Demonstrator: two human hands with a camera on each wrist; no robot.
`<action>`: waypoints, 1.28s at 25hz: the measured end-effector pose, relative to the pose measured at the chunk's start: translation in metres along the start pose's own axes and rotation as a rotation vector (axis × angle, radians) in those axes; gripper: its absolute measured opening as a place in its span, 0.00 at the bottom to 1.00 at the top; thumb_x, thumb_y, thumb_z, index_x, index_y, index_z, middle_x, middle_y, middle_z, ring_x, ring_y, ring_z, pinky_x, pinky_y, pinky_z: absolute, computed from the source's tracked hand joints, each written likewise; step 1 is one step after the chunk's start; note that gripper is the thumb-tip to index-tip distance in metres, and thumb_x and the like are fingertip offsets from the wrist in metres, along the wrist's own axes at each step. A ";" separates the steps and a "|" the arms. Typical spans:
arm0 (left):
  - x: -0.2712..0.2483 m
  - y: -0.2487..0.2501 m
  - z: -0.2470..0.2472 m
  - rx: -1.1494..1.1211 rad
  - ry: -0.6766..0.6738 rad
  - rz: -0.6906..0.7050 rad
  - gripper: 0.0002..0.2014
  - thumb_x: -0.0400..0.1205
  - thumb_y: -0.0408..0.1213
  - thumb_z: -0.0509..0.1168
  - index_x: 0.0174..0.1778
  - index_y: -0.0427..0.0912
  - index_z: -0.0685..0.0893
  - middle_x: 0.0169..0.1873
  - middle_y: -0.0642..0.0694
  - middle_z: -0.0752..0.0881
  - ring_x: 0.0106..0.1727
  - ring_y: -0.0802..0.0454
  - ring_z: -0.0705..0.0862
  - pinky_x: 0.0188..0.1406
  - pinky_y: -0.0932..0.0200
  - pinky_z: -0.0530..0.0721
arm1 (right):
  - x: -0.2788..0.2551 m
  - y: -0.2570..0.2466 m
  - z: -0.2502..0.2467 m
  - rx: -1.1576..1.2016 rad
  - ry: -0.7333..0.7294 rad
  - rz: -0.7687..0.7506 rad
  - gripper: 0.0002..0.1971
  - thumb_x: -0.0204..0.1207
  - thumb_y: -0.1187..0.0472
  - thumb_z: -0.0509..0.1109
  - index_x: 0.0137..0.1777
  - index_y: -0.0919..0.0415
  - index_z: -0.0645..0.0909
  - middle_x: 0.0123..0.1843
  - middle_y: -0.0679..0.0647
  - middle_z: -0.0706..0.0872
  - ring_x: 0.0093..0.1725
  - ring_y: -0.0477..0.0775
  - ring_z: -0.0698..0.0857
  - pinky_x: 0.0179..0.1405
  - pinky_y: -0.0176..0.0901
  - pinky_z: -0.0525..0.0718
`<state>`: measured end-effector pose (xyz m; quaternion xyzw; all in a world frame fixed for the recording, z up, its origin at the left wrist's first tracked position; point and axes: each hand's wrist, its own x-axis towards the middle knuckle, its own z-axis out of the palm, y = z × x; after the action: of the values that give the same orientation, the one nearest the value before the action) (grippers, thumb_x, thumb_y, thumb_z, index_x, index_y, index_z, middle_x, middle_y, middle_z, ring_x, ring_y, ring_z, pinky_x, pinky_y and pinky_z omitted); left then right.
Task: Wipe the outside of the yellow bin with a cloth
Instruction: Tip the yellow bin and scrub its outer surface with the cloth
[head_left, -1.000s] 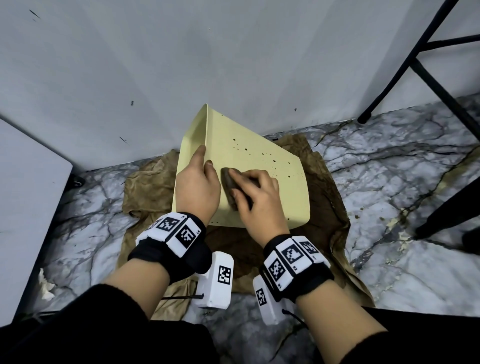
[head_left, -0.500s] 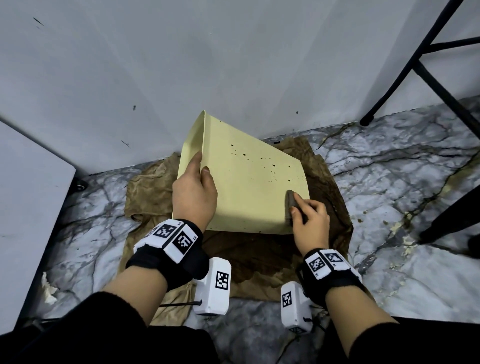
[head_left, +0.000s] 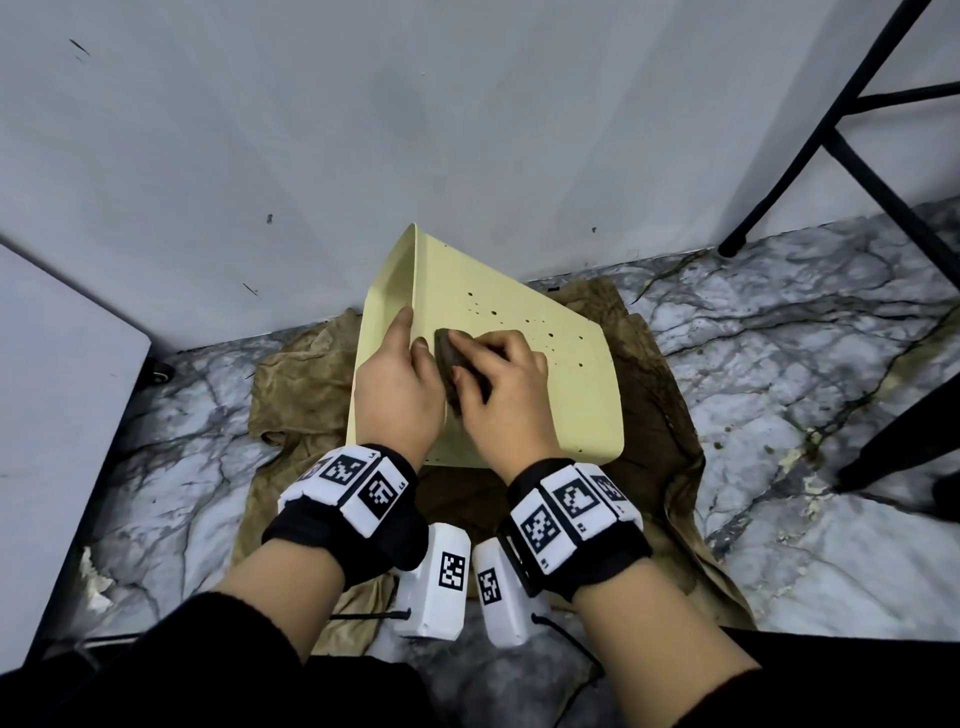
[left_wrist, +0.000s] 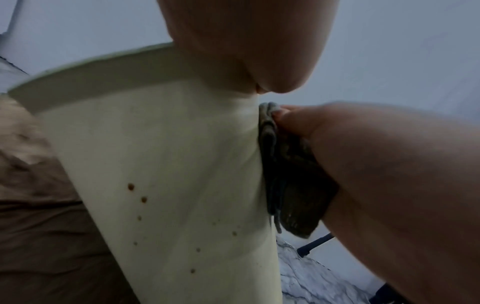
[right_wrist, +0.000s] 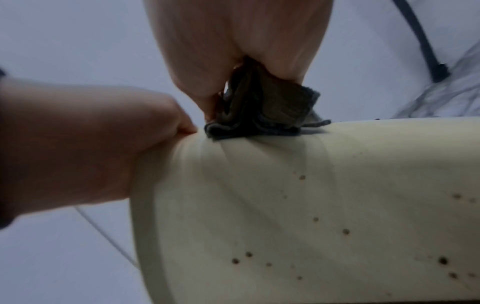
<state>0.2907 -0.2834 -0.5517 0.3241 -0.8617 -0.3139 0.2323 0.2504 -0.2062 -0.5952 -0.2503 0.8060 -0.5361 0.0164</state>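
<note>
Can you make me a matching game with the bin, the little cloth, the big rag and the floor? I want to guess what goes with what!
Things:
1. bin
2. cloth
3. big rag
4. floor

Descriptions:
A. grey marble with dark veins
B. dark and folded, held in the right hand
C. pale yellow with brown spots, on its side
D. brown and crumpled, spread under the bin

Pairs: 1-C, 2-B, 3-D, 4-A
</note>
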 end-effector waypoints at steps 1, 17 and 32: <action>0.001 0.000 0.000 -0.001 0.001 0.000 0.20 0.82 0.32 0.55 0.71 0.37 0.70 0.54 0.28 0.86 0.56 0.35 0.83 0.49 0.60 0.70 | 0.002 0.002 -0.001 0.010 -0.004 0.004 0.17 0.75 0.63 0.65 0.64 0.50 0.79 0.57 0.57 0.80 0.57 0.62 0.73 0.55 0.33 0.61; 0.011 -0.019 -0.006 0.011 -0.101 -0.007 0.18 0.81 0.29 0.53 0.68 0.38 0.67 0.55 0.36 0.83 0.51 0.40 0.81 0.42 0.60 0.70 | -0.015 0.093 -0.037 0.022 0.142 0.468 0.16 0.77 0.64 0.64 0.63 0.54 0.80 0.62 0.59 0.77 0.63 0.64 0.71 0.58 0.30 0.61; 0.014 0.003 -0.005 -0.176 -0.111 -0.085 0.15 0.83 0.33 0.55 0.66 0.44 0.70 0.28 0.53 0.78 0.32 0.51 0.78 0.33 0.59 0.69 | -0.007 0.034 -0.021 0.046 0.072 0.201 0.15 0.75 0.63 0.66 0.61 0.54 0.81 0.55 0.58 0.79 0.57 0.61 0.73 0.54 0.29 0.63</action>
<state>0.2824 -0.2931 -0.5435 0.3206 -0.8279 -0.4154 0.1981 0.2372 -0.1750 -0.6175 -0.1483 0.8145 -0.5590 0.0468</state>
